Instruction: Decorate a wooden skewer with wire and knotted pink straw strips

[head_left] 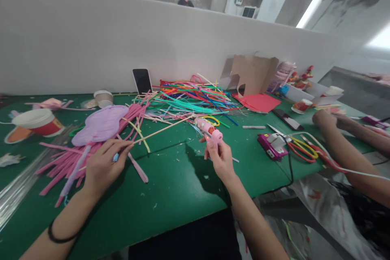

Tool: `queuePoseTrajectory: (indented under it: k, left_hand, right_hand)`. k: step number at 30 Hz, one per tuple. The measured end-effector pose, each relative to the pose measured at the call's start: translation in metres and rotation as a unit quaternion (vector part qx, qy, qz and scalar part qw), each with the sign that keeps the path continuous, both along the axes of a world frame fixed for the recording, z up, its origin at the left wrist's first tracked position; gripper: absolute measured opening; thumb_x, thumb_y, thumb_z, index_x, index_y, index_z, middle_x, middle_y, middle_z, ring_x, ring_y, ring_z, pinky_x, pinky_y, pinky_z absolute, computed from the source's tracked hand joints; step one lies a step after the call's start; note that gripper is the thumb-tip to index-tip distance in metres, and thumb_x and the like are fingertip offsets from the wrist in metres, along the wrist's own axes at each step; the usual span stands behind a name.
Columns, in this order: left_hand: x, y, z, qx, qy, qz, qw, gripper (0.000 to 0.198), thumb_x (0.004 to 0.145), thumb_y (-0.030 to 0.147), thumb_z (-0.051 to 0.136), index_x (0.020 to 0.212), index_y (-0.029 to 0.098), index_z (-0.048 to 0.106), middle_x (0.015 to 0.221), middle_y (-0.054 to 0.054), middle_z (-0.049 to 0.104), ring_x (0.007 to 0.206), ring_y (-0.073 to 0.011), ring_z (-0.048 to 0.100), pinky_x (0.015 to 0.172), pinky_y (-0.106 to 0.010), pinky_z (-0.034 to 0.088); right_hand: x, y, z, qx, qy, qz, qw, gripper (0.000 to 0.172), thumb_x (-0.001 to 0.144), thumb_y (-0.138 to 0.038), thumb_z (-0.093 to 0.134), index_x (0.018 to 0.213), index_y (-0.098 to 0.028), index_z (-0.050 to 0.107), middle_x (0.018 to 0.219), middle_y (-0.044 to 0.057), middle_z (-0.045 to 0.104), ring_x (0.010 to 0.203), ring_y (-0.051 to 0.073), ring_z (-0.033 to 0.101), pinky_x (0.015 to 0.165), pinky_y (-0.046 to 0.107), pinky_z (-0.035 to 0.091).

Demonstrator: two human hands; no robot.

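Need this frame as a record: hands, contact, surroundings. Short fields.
left hand: holds thin stick
right hand: grips pink glue gun
contact: stick end at gun's front; touching or not, cannot tell
table left: lilac shape over pink strips
table back: phone, upright; multicoloured strips, piled
table right: purple power strip
co-worker: hand at far right

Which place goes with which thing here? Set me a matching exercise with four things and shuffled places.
Things
1. phone
2. pink glue gun
3. red paper
4. thin stick

Places
A. in the left hand
B. flat on the green table, by the cardboard
C. propped up near the white partition
D. in the right hand

Pairs: 1-C; 2-D; 3-B; 4-A
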State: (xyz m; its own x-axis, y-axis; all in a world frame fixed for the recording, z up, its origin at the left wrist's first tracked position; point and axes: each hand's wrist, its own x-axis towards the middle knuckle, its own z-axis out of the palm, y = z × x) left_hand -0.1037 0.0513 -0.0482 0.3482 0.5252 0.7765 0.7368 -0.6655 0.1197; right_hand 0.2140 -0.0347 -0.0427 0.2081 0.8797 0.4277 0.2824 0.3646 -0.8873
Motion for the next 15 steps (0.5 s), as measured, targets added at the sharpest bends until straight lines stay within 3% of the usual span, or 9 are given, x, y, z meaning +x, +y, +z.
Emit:
queuePoseTrajectory:
  k: [7, 15]
  left_hand:
    - [-0.0009, 0.0015, -0.0024, 0.029, 0.017, -0.006, 0.999, 0.006, 0.089, 0.018, 0.064, 0.094, 0.019, 0.067, 0.085, -0.003, 0.072, 0.082, -0.0182, 0.068, 0.076, -0.029, 0.052]
    - [0.0, 0.0025, -0.0015, 0.036, 0.018, -0.016, 0.999, 0.008, 0.087, 0.014, 0.066, 0.094, 0.018, 0.066, 0.085, -0.003, 0.071, 0.082, -0.018, 0.067, 0.077, -0.029, 0.052]
  right_hand:
    - [0.0011, 0.0008, -0.0023, 0.001, -0.005, -0.008, 1.0, 0.036, 0.097, -0.046, 0.048, 0.098, -0.015, 0.065, 0.062, -0.001, 0.058, 0.05, 0.011, 0.049, 0.051, 0.025, 0.038]
    - [0.0033, 0.0018, -0.0049, 0.007, -0.003, -0.015, 1.0, 0.033, 0.097, -0.045, 0.049, 0.097, -0.016, 0.064, 0.065, 0.0, 0.058, 0.052, 0.011, 0.049, 0.053, 0.025, 0.038]
